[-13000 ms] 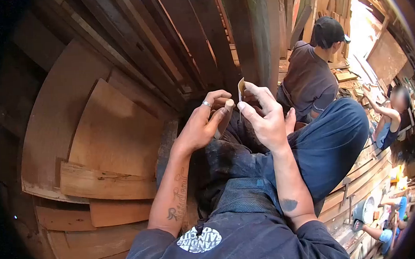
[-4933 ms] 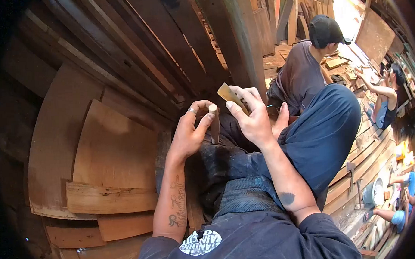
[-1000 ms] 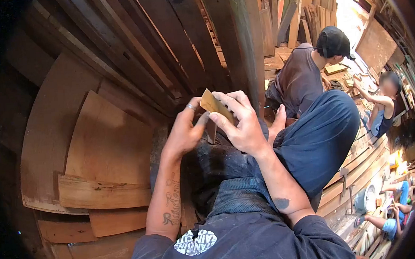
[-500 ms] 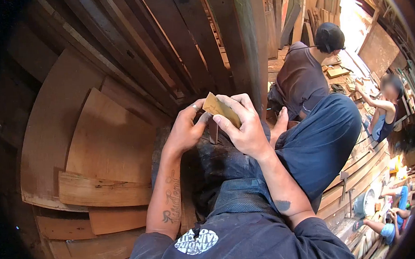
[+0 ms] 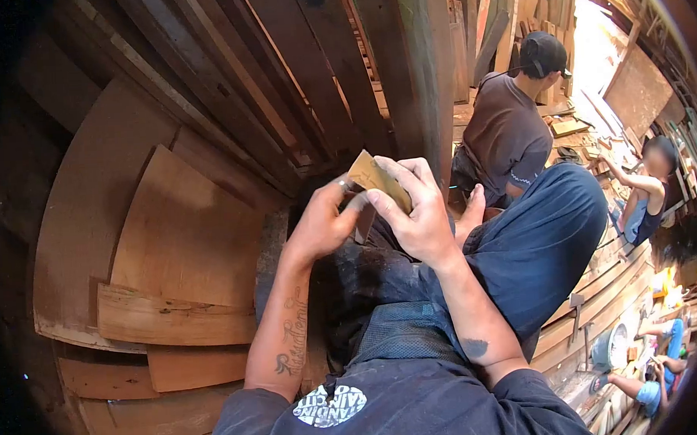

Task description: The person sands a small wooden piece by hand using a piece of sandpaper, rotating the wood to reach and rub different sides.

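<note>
My right hand (image 5: 418,207) is closed around a yellowish-brown piece of sandpaper (image 5: 379,177), with dark print on its back and the thumb pressed on its near edge. Just left of it, my left hand (image 5: 323,222) has its fingers curled in close to the sandpaper's left edge, slightly smeared by motion. A thin brown strip (image 5: 364,226) shows below and between the hands. What the left fingers grip is hidden. Both hands are above my lap, over the dark trousers (image 5: 366,267).
Wooden panels (image 5: 186,232) are stacked at my left, and upright planks (image 5: 311,71) stand in front. A person in a dark cap (image 5: 504,125) sits ahead to the right. Another person (image 5: 650,185) sits farther right, near a hammer (image 5: 576,305) and a bucket (image 5: 615,346).
Both hands and the sandpaper have shifted slightly right, and the left fingers have moved beside it. The person in the cap has become more upright, and the head has turned.
</note>
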Action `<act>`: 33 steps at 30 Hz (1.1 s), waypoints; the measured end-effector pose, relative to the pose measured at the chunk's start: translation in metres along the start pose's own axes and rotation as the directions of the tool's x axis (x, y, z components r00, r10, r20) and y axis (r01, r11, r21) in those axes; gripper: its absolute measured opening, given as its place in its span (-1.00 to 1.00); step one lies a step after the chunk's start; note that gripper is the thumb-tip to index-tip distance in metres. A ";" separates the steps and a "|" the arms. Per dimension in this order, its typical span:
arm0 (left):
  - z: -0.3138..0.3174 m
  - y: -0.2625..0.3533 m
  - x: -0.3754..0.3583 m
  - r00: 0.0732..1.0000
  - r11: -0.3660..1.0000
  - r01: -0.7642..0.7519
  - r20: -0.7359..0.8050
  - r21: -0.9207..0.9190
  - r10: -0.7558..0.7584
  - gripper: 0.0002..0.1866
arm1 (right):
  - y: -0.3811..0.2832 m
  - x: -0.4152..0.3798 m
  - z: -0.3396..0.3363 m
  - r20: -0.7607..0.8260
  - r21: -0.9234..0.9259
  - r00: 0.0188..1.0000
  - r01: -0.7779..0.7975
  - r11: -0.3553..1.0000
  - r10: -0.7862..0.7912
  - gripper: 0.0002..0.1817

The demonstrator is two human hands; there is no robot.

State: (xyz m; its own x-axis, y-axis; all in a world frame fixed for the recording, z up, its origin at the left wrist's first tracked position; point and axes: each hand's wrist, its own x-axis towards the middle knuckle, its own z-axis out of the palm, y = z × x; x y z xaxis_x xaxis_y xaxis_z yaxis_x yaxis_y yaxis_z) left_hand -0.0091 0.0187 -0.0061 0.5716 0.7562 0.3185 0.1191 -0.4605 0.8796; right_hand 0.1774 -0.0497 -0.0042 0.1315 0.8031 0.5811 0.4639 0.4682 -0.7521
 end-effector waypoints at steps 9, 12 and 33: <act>-0.002 -0.002 0.002 0.995 0.999 -0.003 -0.104 -0.051 -0.003 -0.66 | 0.002 -0.003 0.001 0.018 0.017 1.000 0.017 1.000 -0.018 -0.43; 0.000 0.000 -0.003 0.999 0.999 0.035 -0.010 -0.013 -0.035 -0.69 | 0.004 -0.001 0.003 -0.011 0.018 1.000 0.013 1.000 -0.012 -0.44; 0.003 0.002 -0.003 0.991 0.987 0.117 0.084 -0.112 -0.108 -0.76 | 0.003 0.002 -0.002 -0.043 -0.032 0.998 0.033 0.999 -0.034 -0.44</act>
State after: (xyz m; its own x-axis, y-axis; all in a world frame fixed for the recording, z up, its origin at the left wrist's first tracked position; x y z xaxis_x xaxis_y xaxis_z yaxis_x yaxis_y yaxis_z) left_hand -0.0079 0.0145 -0.0065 0.6212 0.7601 0.1906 0.0937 -0.3136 0.9449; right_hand 0.1809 -0.0476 -0.0043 0.1530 0.7701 0.6193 0.4957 0.4823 -0.7223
